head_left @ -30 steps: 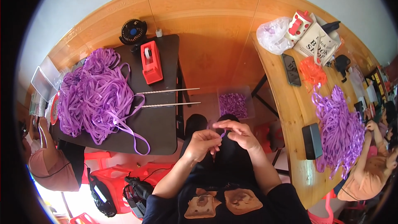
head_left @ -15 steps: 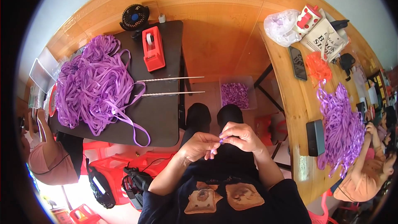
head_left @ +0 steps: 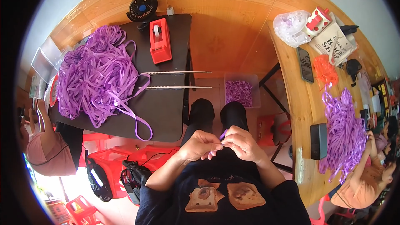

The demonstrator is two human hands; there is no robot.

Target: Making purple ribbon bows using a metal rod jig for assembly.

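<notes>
Above my lap, my left hand (head_left: 201,145) and my right hand (head_left: 242,143) meet fingertip to fingertip. Both pinch a short piece of purple ribbon (head_left: 224,134); one end sticks up between the hands, and a little purple shows under my left fingers. The rest of it is hidden by the fingers. Beyond my knees, a clear plastic bin (head_left: 256,100) on the floor holds many small purple ribbon pieces (head_left: 238,93). To the left, a large tangled heap of purple ribbon (head_left: 98,75) lies on the dark table (head_left: 166,114), one loop trailing toward its near edge.
On the dark table are a red tape dispenser (head_left: 160,41), a black fan (head_left: 142,8) and two thin rods (head_left: 183,87) jutting past the edge. The wooden table (head_left: 302,121) at right bears more purple ribbon (head_left: 343,133), a phone (head_left: 305,64) and a dark box (head_left: 318,141). People sit at both sides.
The view has shifted slightly. My fingers have moved on the ribbon piece, and its end now points up between my hands. Both hands stay pinched together.
</notes>
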